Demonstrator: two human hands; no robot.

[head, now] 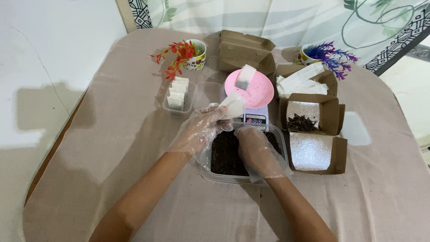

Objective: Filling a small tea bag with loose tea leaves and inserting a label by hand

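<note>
Gloves of thin clear plastic cover both hands. The left hand (199, 130) pinches a small white paper sachet (233, 105) above the clear tub (224, 177) of dark loose tea. The right hand (256, 150) dips into the tub, fingers curled; its hold cannot be told. Behind sits a pink dish (260, 92) on the counter (112, 148).

Surface (134, 134): rounded top under a beige-pink cloth, lightly creased, filling most of the view. Brown edge of the top shows at lower left, below the cloth. Left of it: white floor (40, 67) with a thin crack line and soft grey shadows. Behind the far edge: pale curtain (291, 18) printed with green leaf outlines and black geometric bands. At far right, a strip of light floor. Light is even and diffuse; shadows are faint.
</note>
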